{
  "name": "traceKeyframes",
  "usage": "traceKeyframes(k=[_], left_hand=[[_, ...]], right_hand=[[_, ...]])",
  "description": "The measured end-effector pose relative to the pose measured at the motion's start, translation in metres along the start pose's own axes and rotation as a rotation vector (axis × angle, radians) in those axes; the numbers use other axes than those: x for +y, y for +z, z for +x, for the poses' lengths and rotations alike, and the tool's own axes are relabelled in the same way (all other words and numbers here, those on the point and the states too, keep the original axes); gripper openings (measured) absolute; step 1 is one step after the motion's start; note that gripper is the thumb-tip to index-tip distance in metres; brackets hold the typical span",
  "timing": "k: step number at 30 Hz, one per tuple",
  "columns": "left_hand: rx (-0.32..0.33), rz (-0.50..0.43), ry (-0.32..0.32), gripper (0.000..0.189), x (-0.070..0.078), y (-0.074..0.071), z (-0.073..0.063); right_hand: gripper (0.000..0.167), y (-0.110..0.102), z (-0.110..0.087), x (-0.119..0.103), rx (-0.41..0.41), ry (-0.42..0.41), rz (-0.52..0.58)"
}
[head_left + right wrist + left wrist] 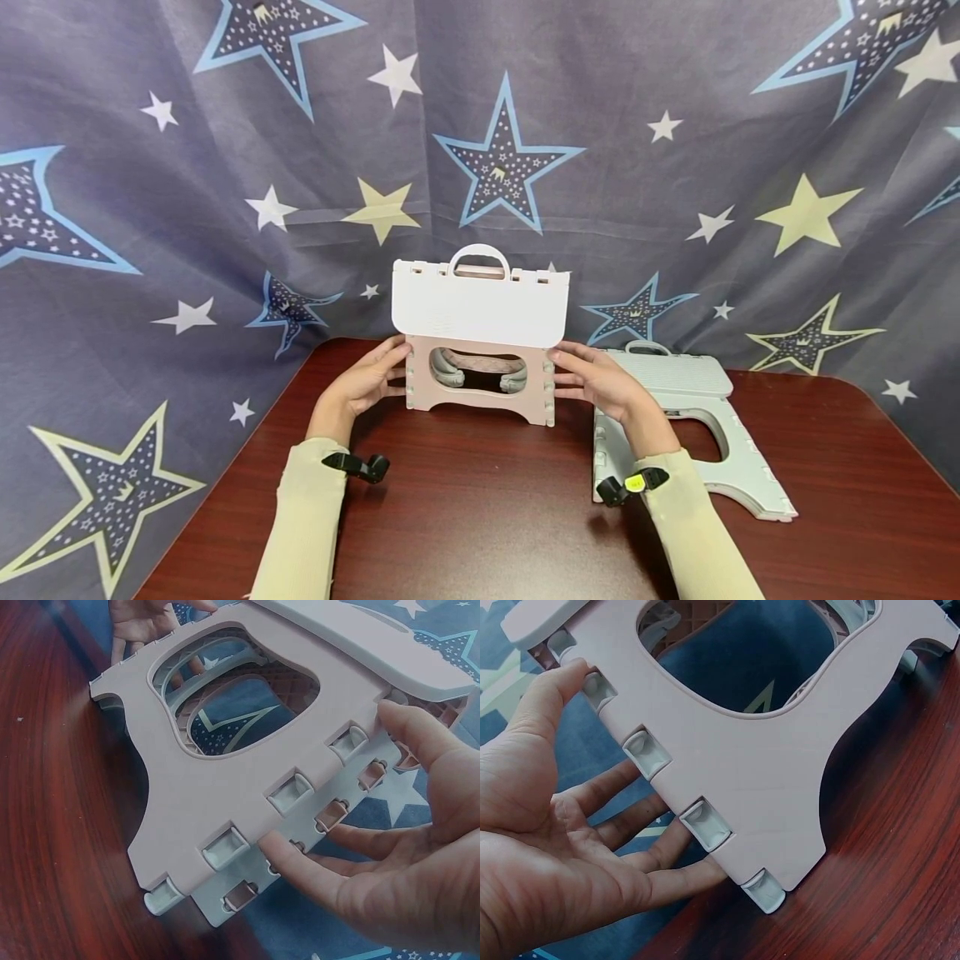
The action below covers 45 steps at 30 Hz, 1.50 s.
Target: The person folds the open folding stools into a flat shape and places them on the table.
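Note:
A folding stool [480, 371] with a white top, a pink front panel and grey hinge parts stands upright, partly unfolded, between my two hands. My left hand [367, 377] holds its left side edge; the left wrist view shows the thumb near the upper hinge and the fingers along the lower hinges [706, 823]. Holding the opposite side edge is my right hand [600, 379], its thumb close under the top and its index finger on a lower hinge in the right wrist view. Other right fingers reach behind the edge, partly hidden. Whether the stool's feet bear on the table, I cannot tell.
A second folding stool [660, 375], pale grey-green, lies flat on the dark red-brown wooden table [465, 508], beside and partly under my right forearm. Behind the table hangs a grey-blue curtain [600, 67] with stars. A strap-mounted camera sits on each wrist.

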<state>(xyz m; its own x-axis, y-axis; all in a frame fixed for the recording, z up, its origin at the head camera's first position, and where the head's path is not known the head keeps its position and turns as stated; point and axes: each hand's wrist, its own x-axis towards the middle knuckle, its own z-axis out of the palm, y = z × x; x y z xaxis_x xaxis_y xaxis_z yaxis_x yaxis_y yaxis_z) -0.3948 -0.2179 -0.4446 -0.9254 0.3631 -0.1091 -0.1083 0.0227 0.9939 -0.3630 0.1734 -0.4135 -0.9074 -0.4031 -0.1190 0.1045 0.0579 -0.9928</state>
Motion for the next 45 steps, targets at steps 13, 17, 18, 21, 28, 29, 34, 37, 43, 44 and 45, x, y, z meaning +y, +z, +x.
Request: traceKeyframes(k=[13,17,18,21,28,29,34,37,43,44,45], left_hand=[[-0.003,-0.002,0.000,0.070,0.0010,-0.0002,-0.0016],[-0.003,-0.002,0.000,0.069,0.0018,-0.0001,-0.0026],[-0.002,-0.001,0.000,0.069,0.0020,0.0000,-0.0029],[0.000,0.000,-0.002,0.068,0.0026,0.0000,-0.0035],[0.004,0.000,-0.002,0.071,0.0042,0.0004,-0.0049],[0.005,0.000,-0.001,0.070,0.0045,0.0005,-0.0052],[0.005,0.002,0.001,0.069,0.0051,-0.0001,-0.0050],[0.002,-0.002,-0.002,0.070,0.0043,-0.0008,-0.0040],[0.010,-0.010,-0.006,0.071,0.0035,-0.0007,-0.0027],[0.011,-0.009,-0.005,0.071,0.0035,-0.0004,-0.0026],[0.012,-0.010,-0.005,0.071,0.0035,-0.0003,-0.0027]], right_hand=[[0.066,0.0012,-0.0001,-0.0007,-0.003,-0.008,0.009],[0.066,0.0014,-0.0003,-0.0006,-0.003,-0.008,0.013],[0.066,0.0014,-0.0004,-0.0006,-0.003,-0.008,0.014],[0.065,0.0016,-0.0004,-0.0006,-0.004,-0.010,0.018],[0.062,0.0016,-0.0010,-0.0017,-0.008,-0.010,0.019],[0.062,0.0017,-0.0012,-0.0020,-0.008,-0.009,0.020],[0.061,0.0019,-0.0021,-0.0034,-0.006,-0.007,0.023],[0.059,0.0020,-0.0024,-0.0039,-0.005,-0.007,0.024],[0.058,0.0024,-0.0024,-0.0042,-0.002,-0.011,0.025],[0.058,0.0025,-0.0024,-0.0042,0.000,-0.011,0.025],[0.058,0.0025,-0.0023,-0.0041,0.001,-0.011,0.024]])
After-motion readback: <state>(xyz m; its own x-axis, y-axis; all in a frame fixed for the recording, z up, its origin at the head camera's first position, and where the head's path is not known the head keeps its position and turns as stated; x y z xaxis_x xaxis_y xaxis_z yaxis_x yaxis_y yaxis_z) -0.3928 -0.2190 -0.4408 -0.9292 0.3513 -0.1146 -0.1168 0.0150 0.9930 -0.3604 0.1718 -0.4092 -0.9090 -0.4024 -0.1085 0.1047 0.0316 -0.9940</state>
